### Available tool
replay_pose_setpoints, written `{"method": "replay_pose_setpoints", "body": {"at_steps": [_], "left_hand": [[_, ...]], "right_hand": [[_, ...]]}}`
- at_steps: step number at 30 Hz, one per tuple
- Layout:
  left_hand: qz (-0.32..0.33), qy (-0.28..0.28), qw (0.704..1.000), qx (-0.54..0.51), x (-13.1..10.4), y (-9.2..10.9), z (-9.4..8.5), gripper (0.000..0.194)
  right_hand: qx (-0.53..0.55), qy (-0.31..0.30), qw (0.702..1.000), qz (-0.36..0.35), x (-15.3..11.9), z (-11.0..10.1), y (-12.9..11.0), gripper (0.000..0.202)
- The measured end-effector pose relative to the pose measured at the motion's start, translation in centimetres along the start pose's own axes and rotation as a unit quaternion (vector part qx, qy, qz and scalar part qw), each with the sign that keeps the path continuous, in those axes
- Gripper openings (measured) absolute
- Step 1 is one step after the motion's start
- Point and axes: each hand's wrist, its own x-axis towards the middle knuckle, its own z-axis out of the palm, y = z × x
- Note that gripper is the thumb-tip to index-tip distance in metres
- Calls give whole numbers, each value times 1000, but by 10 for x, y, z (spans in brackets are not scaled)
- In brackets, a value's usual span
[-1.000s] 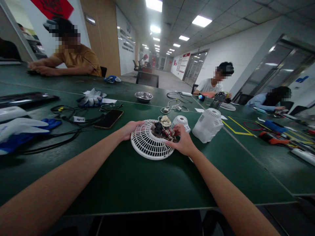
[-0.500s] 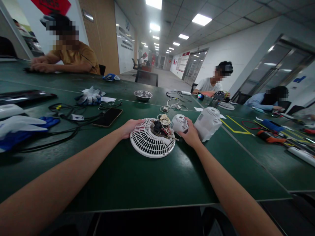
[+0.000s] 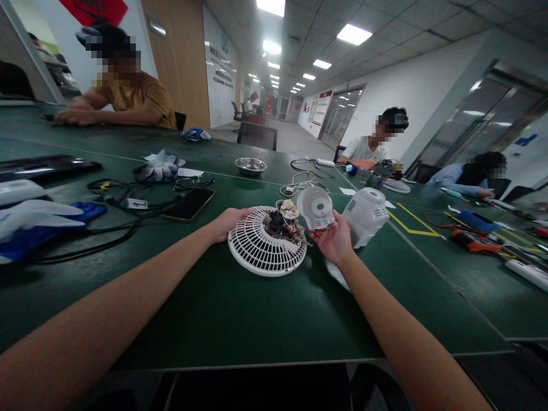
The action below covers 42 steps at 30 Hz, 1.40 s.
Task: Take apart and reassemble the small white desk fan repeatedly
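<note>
My left hand [image 3: 228,224] grips the left rim of a round white fan grille [image 3: 265,254], which lies low over the green table. On the grille sits a fan motor [image 3: 280,222] with bare wires and a cream-coloured part on top. My right hand [image 3: 334,238] holds a white plastic motor cover [image 3: 314,206] by its lower edge, its hollow inside turned toward me. This cover is just right of the motor and apart from it. Behind my right hand stands a larger white vented plastic housing [image 3: 366,217].
Left lie a phone [image 3: 189,204], black cables [image 3: 124,231] and work gloves [image 3: 158,168]. A metal bowl [image 3: 250,166] and a white cord [image 3: 295,185] are farther back. An orange-black tool [image 3: 475,242] lies right. Other people sit around the table [image 3: 240,325].
My right hand has turned the motor cover over, so its hollow inside now shows instead of its outer face. My left hand stays on the grille.
</note>
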Motion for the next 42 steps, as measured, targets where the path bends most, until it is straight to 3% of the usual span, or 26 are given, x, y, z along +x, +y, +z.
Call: {"method": "replay_pose_setpoints", "body": {"at_steps": [13, 17, 19, 21, 23, 26, 29, 32, 38, 42], "left_hand": [[16, -5, 1000, 14, 2, -3, -2, 13], [71, 27, 991, 109, 2, -6, -2, 17], [142, 76, 957, 242, 0, -5, -2, 24], [236, 125, 884, 383, -3, -3, -2, 36], [330, 133, 804, 475, -9, -1, 2, 42], [438, 73, 727, 524, -21, 1, 12, 39], [452, 4, 688, 568, -30, -1, 23, 34], [432, -29, 686, 584, -34, -5, 28, 33], [415, -59, 738, 529, -33, -4, 24, 66], [424, -86, 714, 550, -33, -2, 20, 64]], "right_hand": [[65, 20, 998, 4, -8, 9, 0, 27], [72, 42, 996, -10, -7, 10, 3, 24], [69, 39, 997, -16, -8, 12, 3, 25], [50, 29, 998, -36, -10, 14, 4, 26], [13, 15, 996, -81, -12, 18, 4, 27], [-57, -8, 980, -191, -15, 22, 5, 35], [-147, -41, 950, -273, -18, 24, 7, 54], [-245, -78, 917, -305, -21, 25, 9, 64], [-388, -102, 841, -364, -25, 24, 11, 63], [-422, -104, 819, -376, -26, 21, 8, 64]]}}
